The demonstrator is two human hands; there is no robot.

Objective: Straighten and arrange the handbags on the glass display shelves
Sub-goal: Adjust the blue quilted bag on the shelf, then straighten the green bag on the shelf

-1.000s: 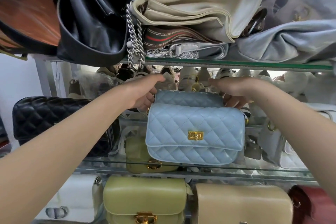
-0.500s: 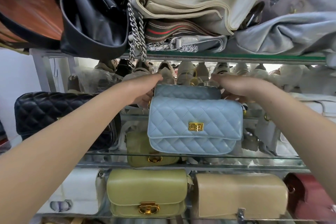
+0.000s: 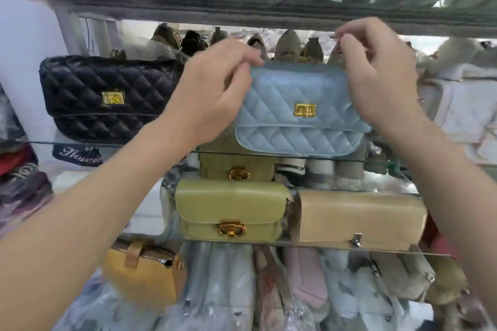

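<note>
Wrist of left hand (image 3: 212,88) hides black bag's (image 3: 107,99) end beside blue bag (image 3: 295,115).

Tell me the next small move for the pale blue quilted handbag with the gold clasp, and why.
Probably settle the pale blue quilted handbag level on the glass shelf, then let go. The left hand and right hand pinch its top corners, and its base looks slightly tilted at the shelf's front edge, beside the black quilted handbag.
</note>
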